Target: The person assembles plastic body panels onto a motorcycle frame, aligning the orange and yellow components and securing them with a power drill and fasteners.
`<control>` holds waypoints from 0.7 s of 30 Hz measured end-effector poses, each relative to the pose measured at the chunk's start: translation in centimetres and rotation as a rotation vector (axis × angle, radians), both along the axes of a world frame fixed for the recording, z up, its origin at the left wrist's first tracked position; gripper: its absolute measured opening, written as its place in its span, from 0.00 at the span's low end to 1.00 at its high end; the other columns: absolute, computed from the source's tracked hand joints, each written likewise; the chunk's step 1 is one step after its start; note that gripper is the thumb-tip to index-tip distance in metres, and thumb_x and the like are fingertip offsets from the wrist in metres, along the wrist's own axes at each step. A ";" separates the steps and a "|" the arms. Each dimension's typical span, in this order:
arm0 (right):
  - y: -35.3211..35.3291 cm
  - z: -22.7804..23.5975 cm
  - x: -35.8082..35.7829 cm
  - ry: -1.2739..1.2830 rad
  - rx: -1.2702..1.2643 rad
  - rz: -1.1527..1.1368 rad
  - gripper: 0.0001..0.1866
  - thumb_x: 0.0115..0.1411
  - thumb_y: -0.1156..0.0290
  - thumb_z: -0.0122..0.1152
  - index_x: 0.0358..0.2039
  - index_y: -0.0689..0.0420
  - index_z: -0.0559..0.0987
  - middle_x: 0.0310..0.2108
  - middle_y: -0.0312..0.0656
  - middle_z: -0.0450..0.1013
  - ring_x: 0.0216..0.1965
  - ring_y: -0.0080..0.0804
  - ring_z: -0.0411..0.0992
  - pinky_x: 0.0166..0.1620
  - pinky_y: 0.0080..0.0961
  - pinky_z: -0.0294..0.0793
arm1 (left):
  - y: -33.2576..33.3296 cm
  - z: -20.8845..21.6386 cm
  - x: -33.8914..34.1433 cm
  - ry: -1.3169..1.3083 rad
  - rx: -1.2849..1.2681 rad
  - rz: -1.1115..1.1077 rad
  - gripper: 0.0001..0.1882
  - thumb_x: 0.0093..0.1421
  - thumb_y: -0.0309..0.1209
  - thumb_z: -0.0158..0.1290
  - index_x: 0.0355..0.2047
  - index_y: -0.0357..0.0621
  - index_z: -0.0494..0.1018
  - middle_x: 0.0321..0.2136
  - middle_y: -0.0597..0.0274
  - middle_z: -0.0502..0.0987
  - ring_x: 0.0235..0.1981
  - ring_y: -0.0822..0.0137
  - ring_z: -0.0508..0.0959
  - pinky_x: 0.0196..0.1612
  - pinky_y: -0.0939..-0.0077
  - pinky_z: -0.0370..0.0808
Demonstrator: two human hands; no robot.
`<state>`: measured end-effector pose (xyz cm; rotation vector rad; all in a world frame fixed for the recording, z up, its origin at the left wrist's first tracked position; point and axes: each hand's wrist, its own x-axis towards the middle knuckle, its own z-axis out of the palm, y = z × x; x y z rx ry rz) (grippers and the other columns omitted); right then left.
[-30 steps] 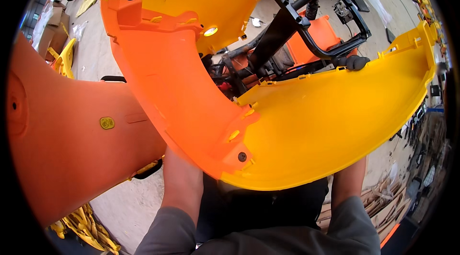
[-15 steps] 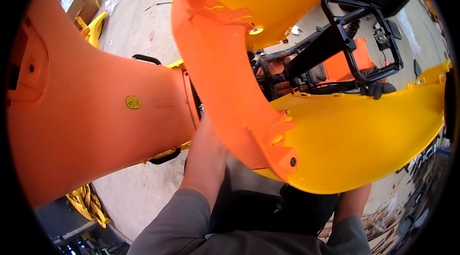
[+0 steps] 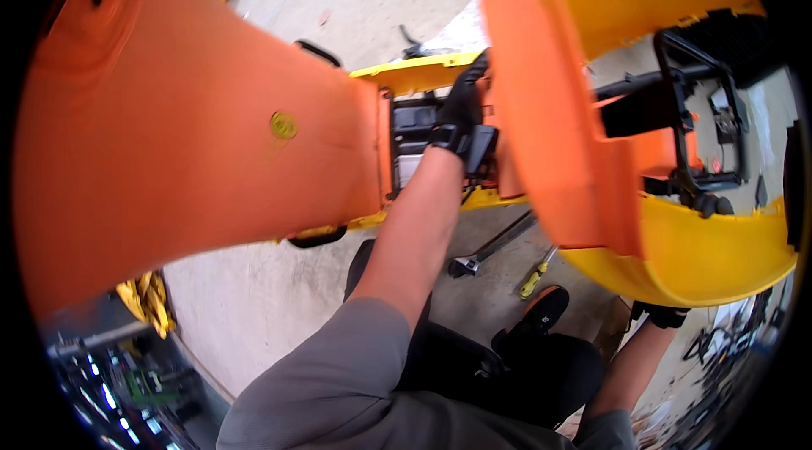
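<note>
A curved orange-and-yellow body cover is in front of me, its orange part [image 3: 562,128] upright and its yellow side panel [image 3: 710,251] at the right. My right hand [image 3: 664,315], in a black glove, grips that yellow panel from below, dark fingertips showing over its upper edge. My left hand [image 3: 463,103], gloved too, reaches over an open bay holding dark parts and touches the cover's orange edge; its fingers are partly hidden behind it. Left of the bay lies a large orange body shell [image 3: 211,128] with a small yellow badge and black side handles.
A black tubular frame [image 3: 677,103] rises behind the cover. On the floor below lie an adjustable wrench [image 3: 463,266] and a yellow-handled screwdriver [image 3: 533,282], near my shoe [image 3: 548,306]. Crumpled yellow material [image 3: 145,302] is at the lower left.
The orange-and-yellow cover has shifted right in view and turned more upright. The bay, my gloved left hand, the wrench and the screwdriver have come into sight.
</note>
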<state>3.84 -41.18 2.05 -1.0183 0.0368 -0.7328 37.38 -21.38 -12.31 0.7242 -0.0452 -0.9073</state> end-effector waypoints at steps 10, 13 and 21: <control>-2.9 -1.4 -2.8 0.102 0.086 0.025 0.17 0.67 0.66 0.43 0.51 0.60 0.70 0.40 0.44 0.71 0.46 0.38 0.70 0.56 0.35 0.68 | 0.9 2.0 -0.2 0.191 -0.115 0.021 0.23 0.64 0.50 0.47 0.42 0.41 0.74 0.35 0.57 0.79 0.33 0.66 0.80 0.36 0.70 0.78; -4.1 -2.2 -4.7 0.165 0.121 -0.045 0.18 0.67 0.64 0.43 0.53 0.60 0.68 0.44 0.44 0.71 0.48 0.39 0.70 0.57 0.37 0.67 | 0.9 2.8 -0.7 0.101 -0.066 0.133 0.15 0.65 0.40 0.49 0.42 0.41 0.72 0.37 0.60 0.78 0.38 0.73 0.77 0.43 0.80 0.74; -1.9 0.2 -4.3 0.199 -0.044 -0.141 0.18 0.67 0.62 0.42 0.52 0.59 0.68 0.42 0.42 0.67 0.46 0.37 0.66 0.57 0.37 0.64 | -2.7 -1.4 2.7 0.244 -0.252 0.154 0.16 0.60 0.39 0.56 0.42 0.42 0.72 0.34 0.58 0.78 0.32 0.63 0.79 0.36 0.68 0.78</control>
